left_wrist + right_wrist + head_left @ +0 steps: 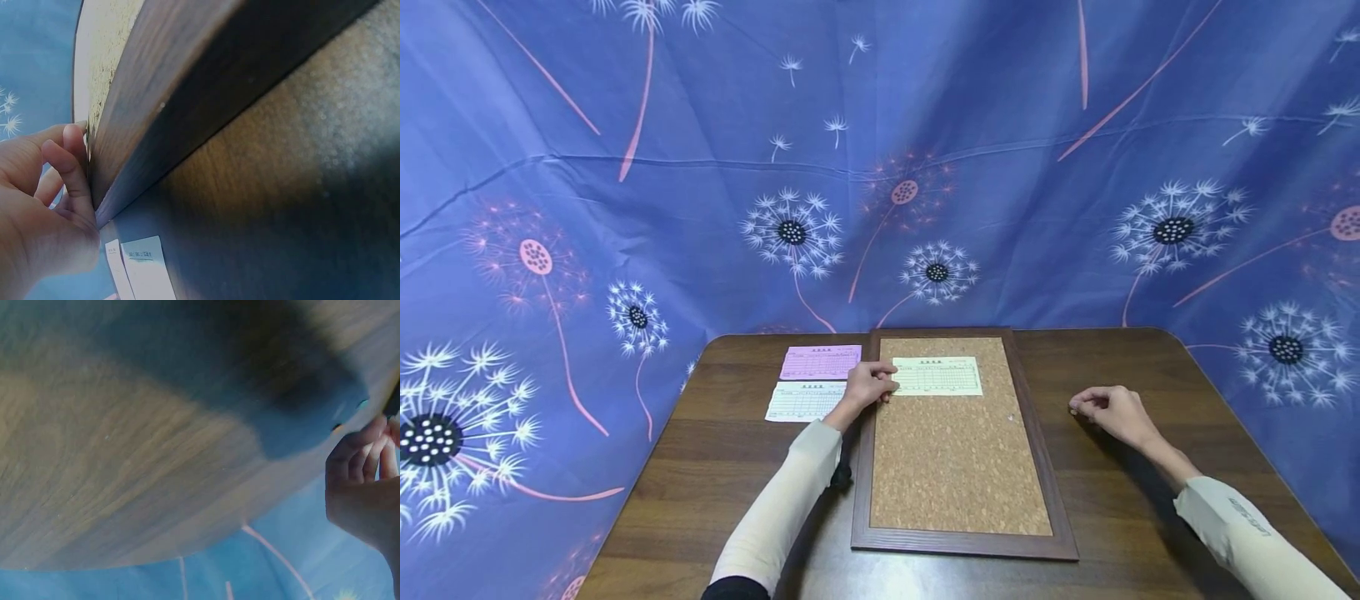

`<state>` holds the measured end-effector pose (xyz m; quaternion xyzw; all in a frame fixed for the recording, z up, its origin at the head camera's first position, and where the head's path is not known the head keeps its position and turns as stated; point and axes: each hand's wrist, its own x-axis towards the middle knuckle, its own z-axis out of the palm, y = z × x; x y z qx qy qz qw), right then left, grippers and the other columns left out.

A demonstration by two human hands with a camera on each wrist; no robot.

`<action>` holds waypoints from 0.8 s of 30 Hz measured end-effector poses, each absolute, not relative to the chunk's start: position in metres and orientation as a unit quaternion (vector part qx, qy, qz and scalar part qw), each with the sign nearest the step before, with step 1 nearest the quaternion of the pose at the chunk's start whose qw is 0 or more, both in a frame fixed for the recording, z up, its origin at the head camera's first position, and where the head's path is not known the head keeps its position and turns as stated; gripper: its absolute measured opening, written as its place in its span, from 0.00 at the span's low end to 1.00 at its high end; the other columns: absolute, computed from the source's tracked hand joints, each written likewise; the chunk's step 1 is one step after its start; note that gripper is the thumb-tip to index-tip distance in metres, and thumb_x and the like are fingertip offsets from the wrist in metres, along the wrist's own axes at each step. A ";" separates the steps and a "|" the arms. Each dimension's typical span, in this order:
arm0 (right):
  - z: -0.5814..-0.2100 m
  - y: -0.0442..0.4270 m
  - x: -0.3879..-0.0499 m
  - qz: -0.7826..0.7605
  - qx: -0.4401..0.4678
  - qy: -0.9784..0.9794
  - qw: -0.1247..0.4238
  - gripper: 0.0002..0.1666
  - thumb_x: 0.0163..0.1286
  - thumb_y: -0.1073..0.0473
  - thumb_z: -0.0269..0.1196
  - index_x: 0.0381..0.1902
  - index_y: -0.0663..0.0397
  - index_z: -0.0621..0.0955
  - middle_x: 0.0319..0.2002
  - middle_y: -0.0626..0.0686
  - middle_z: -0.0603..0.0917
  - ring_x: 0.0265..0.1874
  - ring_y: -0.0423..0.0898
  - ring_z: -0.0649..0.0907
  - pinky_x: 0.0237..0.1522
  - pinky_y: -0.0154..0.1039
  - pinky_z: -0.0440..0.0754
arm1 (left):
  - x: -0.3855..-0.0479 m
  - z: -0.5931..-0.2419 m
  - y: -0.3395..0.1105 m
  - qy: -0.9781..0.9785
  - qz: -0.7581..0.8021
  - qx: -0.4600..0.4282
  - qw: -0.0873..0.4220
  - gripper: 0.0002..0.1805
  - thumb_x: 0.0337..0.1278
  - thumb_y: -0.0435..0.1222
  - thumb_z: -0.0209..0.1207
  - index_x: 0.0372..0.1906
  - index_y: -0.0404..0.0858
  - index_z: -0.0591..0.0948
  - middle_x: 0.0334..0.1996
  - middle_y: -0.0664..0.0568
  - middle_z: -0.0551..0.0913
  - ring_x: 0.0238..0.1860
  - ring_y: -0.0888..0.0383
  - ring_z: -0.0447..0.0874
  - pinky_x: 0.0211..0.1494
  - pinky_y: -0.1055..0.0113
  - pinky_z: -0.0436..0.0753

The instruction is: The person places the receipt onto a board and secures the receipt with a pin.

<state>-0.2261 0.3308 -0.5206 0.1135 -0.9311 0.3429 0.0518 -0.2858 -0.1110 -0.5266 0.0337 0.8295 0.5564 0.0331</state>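
Observation:
A pale green printed slip (pixel 942 377) lies across the upper part of a cork board (pixel 957 471). At its left edge my left hand (pixel 867 385) pinches it between thumb and fingers, over the wooden frame (pixel 863 492); the left wrist view shows this hand (pixel 47 200) beside the frame. To the right of the board, my right hand (pixel 1118 414) is low over the table, thumb and index fingertips together. In the right wrist view small orange (pixel 337 427) and teal (pixel 364 403) items lie near that hand (pixel 369 487). Whether its fingertips hold anything is unclear.
Left of the board, a pink slip (pixel 820 362) lies behind a pale blue-white slip (pixel 801 402) on the brown table (pixel 700 483). A tiny pale speck (pixel 1011 417) shows on the cork's right side. A blue patterned cloth (pixel 1000 208) hangs behind the table.

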 end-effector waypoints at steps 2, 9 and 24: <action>-0.518 0.325 -0.222 0.362 0.123 -0.924 0.024 0.06 0.70 0.62 0.67 0.38 0.59 0.89 0.27 0.53 0.89 0.21 0.34 0.80 0.22 0.32 0.77 | -0.286 -0.527 -0.112 0.831 0.555 0.034 0.033 0.17 0.52 0.22 0.66 0.50 0.26 0.86 0.22 0.43 0.85 0.13 0.65 0.75 0.18 0.77 0.74; -0.516 0.311 -0.214 0.375 0.142 -0.914 -0.056 0.05 0.69 0.64 0.67 0.37 0.59 0.89 0.26 0.50 0.89 0.22 0.35 0.84 0.25 0.32 0.80 | -0.291 -0.530 -0.114 0.832 0.553 0.026 0.034 0.17 0.52 0.24 0.67 0.49 0.28 0.87 0.20 0.52 0.83 0.12 0.66 0.76 0.17 0.78 0.73; -0.534 0.315 -0.208 0.363 0.186 -0.913 -0.017 0.03 0.67 0.63 0.69 0.33 0.57 0.88 0.28 0.47 0.87 0.19 0.29 0.75 0.22 0.31 0.77 | -0.289 -0.530 -0.111 0.833 0.552 0.022 0.034 0.15 0.51 0.23 0.67 0.47 0.28 0.87 0.20 0.50 0.84 0.13 0.66 0.75 0.18 0.78 0.73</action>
